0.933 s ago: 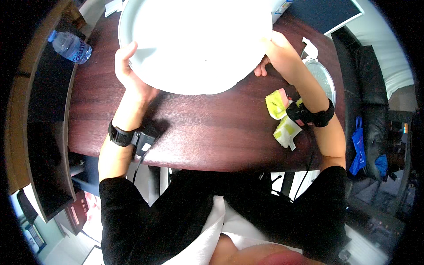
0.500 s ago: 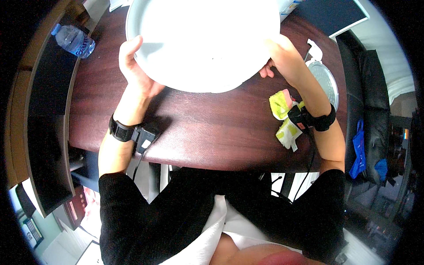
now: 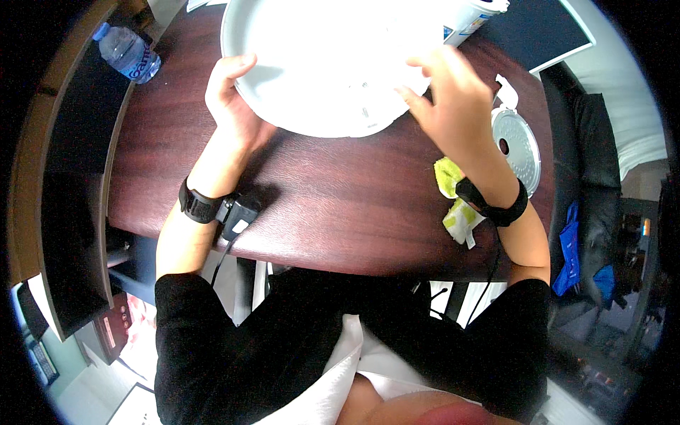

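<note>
The left hand (image 3: 237, 110) grasps the near-left rim of a white round dish (image 3: 319, 64), thumb over the edge and fingers hidden beneath; the dish lies between the hands and stretches beyond them. The right hand (image 3: 457, 99) is loose over its right edge, thumb and fingers parted with nothing visible between them; whether a fingertip touches cannot be told. With only the left side surely gripped, the dish could tip or slide if that thumb slipped, and a sweep of the right hand might knock the white tub (image 3: 476, 21) just beyond it. On the dark reddish-brown surface (image 3: 319, 191), a clear bottle (image 3: 129, 53) lies at the edge, left of and beyond the left hand. Nearer than the right hand, by its wrist, are two yellow-green pieces (image 3: 448, 176), perhaps sponge or cloth; right of it sits a grey perforated disc (image 3: 524, 149). Farther out, a shelf unit (image 3: 74, 142) flanks the left hand's side, while a black couch (image 3: 595, 142) with a blue strap (image 3: 569, 248) flanks the right's.
</note>
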Motion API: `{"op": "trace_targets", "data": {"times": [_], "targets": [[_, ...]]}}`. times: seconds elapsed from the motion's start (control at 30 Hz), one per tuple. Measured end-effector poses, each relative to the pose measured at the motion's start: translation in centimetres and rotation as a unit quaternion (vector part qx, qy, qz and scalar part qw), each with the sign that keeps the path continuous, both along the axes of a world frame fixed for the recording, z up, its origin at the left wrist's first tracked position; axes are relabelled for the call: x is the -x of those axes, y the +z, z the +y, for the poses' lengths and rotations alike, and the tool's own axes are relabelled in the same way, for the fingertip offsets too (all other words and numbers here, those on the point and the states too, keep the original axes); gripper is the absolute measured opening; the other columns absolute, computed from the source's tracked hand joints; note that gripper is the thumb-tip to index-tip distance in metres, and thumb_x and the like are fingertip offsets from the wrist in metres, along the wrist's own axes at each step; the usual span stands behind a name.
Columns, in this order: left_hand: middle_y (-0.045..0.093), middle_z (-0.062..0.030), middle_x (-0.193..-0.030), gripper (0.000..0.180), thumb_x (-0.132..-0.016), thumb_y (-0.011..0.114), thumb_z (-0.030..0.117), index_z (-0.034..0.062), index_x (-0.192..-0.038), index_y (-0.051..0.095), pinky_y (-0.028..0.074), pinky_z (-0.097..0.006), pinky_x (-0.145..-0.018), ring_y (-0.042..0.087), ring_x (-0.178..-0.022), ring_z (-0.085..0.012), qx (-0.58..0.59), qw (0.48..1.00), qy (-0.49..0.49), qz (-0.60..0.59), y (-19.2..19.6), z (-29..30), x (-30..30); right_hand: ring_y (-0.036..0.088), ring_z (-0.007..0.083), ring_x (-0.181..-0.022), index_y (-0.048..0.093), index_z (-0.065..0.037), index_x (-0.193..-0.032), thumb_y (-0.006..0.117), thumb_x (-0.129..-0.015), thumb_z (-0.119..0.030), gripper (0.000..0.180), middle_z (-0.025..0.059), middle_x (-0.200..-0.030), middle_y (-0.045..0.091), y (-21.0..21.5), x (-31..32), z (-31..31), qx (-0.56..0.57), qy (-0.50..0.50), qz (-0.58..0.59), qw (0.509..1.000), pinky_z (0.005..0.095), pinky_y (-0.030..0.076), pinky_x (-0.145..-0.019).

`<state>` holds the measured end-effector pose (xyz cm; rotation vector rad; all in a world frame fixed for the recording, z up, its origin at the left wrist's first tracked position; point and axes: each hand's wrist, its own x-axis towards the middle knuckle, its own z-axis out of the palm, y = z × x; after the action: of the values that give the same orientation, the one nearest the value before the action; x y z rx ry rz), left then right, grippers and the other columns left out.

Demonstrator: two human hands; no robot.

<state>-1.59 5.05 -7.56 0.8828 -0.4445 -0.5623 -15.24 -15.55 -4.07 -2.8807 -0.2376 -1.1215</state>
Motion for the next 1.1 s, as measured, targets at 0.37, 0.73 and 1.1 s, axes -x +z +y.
{"op": "trace_targets", "data": {"times": [0.37,0.73,1.1], "targets": [[0.052,-0.0205,-0.115,0.067,-0.073,0.053,0.040,-0.0009,-0.125,0.041,0.046,-0.043,-0.088,0.054,-0.105,-0.0310,0.000,0.999,-0.034,0.023,0.1,0.0,0.2,0.059,0.0222,-0.067,0.058,-0.006,-0.087,0.063,-0.076,-0.010,0.012,0.0060,-0.079,0.057,-0.7,-1.4,1.4,0.059,0.095,0.083,0.990,0.0301,0.048,-0.057],[0.053,-0.0194,-0.112,0.066,-0.075,0.051,0.040,-0.0027,-0.123,0.041,0.049,-0.039,-0.082,0.055,-0.103,-0.0284,0.011,0.997,-0.041,0.060,0.2,-0.3,0.0,0.059,0.0268,-0.067,0.054,-0.001,-0.090,0.058,-0.074,-0.001,0.017,0.0114,-0.085,0.054,-1.9,-1.7,2.4,0.030,0.090,0.098,0.991,0.0328,0.048,-0.058],[0.051,-0.0203,-0.112,0.066,-0.075,0.052,0.038,-0.0031,-0.124,0.039,0.047,-0.041,-0.085,0.053,-0.104,-0.0294,-0.007,0.999,-0.017,0.036,0.3,-0.9,0.1,0.059,0.0270,-0.065,0.054,-0.001,-0.089,0.056,-0.078,-0.005,0.012,0.0119,-0.081,0.054,-3.5,-2.2,1.9,-0.004,0.044,0.112,0.993,0.0337,0.048,-0.057]]}}
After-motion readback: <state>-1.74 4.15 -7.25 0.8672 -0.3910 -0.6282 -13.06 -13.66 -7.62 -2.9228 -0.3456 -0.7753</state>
